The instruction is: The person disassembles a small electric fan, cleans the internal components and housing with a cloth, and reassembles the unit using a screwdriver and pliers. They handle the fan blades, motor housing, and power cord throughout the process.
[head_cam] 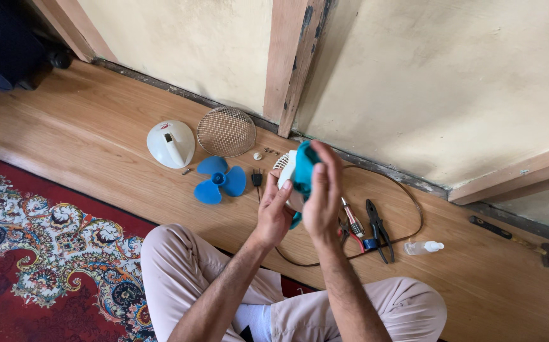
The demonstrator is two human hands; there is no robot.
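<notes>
Fingers (285, 187) of my left hand (273, 215) cradle the white-and-teal fan body (295, 172) at frame centre; right hand (323, 199) clamps its front, steadying it above the floor (97, 139). Blue fan blade (219, 180) lies left.

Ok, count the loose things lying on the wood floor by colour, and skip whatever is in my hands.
White: 2, domed plastic fan cover, small squeeze bottle
Blue: 1, three-bladed fan propeller
Metal: 1, round wire mesh grille
Black: 2, plug, black-handled pliers
Total: 6
</notes>
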